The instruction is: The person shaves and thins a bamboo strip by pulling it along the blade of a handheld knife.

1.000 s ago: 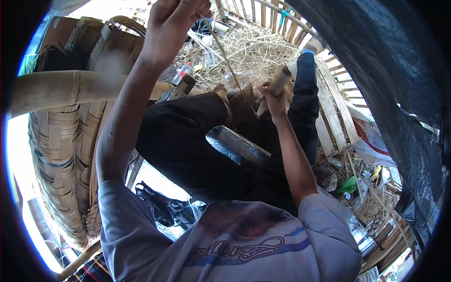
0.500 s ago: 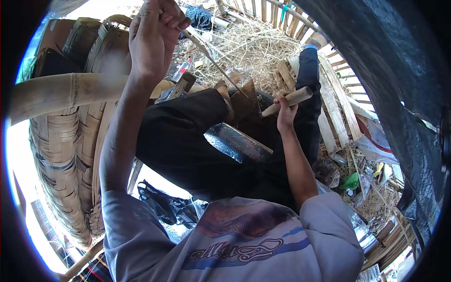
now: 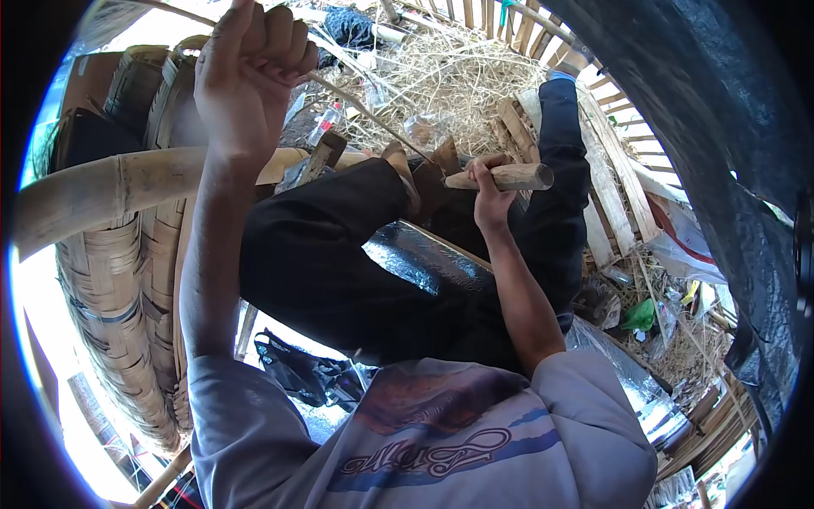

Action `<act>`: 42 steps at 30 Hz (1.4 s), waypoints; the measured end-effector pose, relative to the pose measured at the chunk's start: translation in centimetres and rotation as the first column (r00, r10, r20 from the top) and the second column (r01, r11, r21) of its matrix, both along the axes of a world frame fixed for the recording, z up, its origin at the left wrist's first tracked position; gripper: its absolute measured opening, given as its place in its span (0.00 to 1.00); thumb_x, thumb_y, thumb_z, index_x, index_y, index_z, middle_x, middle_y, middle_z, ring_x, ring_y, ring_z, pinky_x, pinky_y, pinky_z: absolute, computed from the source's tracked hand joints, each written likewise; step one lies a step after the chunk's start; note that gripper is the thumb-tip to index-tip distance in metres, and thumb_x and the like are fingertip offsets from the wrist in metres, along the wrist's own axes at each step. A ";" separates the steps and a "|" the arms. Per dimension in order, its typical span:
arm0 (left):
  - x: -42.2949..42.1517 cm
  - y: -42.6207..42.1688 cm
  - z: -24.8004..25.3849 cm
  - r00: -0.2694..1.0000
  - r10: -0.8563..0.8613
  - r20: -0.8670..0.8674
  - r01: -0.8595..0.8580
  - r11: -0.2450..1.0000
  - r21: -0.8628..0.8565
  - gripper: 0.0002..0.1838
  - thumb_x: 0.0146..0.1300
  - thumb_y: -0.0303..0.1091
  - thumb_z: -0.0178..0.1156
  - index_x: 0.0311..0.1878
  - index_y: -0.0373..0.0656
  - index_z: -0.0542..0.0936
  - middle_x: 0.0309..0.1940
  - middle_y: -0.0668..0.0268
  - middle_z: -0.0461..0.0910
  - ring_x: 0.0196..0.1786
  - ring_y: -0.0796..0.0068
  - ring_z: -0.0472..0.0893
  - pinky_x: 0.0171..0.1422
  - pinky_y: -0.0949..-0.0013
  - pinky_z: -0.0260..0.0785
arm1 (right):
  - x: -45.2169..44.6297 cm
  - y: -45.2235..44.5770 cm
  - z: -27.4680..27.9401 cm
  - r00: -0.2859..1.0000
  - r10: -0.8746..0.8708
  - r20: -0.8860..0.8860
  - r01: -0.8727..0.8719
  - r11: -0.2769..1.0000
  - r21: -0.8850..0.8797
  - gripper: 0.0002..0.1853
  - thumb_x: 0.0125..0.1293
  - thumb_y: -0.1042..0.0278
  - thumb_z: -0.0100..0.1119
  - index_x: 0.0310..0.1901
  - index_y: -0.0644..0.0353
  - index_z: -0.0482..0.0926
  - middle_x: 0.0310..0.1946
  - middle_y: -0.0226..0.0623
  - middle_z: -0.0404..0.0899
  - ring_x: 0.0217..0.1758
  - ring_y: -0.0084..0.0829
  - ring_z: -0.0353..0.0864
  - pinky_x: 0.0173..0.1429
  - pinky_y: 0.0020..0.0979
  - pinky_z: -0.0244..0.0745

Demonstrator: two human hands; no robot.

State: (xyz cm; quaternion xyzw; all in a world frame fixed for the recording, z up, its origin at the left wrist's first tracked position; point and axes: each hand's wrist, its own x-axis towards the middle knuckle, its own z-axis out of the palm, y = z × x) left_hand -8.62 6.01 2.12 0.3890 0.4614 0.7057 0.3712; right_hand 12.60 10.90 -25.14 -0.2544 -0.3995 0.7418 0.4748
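My left hand [image 3: 246, 76] is raised at the upper left, its fingers closed around a thin bamboo strip [image 3: 365, 110]. The strip slants down to the right, towards my knees, and its other end passes behind the hand to the upper left. My right hand [image 3: 490, 182] grips a thick, round wooden handle [image 3: 521, 176], held almost level above my lap. The handle's narrow end is close to the strip's lower end; whatever blade it carries cannot be made out. Beside that spot a brown, pointed piece [image 3: 447, 155] stands between my legs.
A thick bamboo pole [image 3: 93, 191] crosses on the left, over woven bamboo baskets [image 3: 97, 288]. Straw [image 3: 458, 76] covers the ground ahead, with a plastic bottle [image 3: 324, 124] on it. Dark plastic sheeting [image 3: 695, 102] hangs on the right. Wooden slats [image 3: 606, 216] lie beside my leg.
My left hand has moved left and slightly down, drawing the strip with it. My right hand has shifted a little left and up, and the handle has turned closer to level.
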 end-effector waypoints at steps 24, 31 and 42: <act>0.0 0.1 -0.3 0.977 0.214 0.025 -0.213 0.977 -0.005 0.22 0.73 0.39 0.41 0.20 0.48 0.55 0.19 0.73 0.48 0.24 0.77 0.50 0.32 0.70 0.47 | -0.7 -0.2 -4.5 0.986 -0.001 0.165 -0.043 0.963 0.264 0.07 0.60 0.81 0.54 0.26 0.61 0.70 0.23 0.27 0.71 0.26 0.18 0.69 0.33 0.21 0.67; 0.0 0.2 -0.5 0.984 0.176 0.021 -0.176 0.984 -0.005 0.22 0.73 0.39 0.41 0.20 0.47 0.55 0.19 0.72 0.48 0.24 0.77 0.50 0.32 0.70 0.47 | 0.1 -0.3 -3.3 1.000 -0.010 0.008 0.009 0.998 0.061 0.05 0.60 0.81 0.54 0.28 0.62 0.71 0.25 0.31 0.73 0.29 0.19 0.73 0.38 0.24 0.71; 0.0 0.1 -0.1 0.979 0.194 0.066 -0.195 0.981 0.002 0.22 0.72 0.40 0.42 0.19 0.48 0.53 0.18 0.73 0.48 0.23 0.78 0.49 0.31 0.70 0.46 | -0.3 0.4 -5.9 0.983 0.107 0.147 -0.120 0.989 0.083 0.06 0.59 0.81 0.55 0.28 0.61 0.71 0.26 0.31 0.73 0.29 0.20 0.73 0.38 0.24 0.71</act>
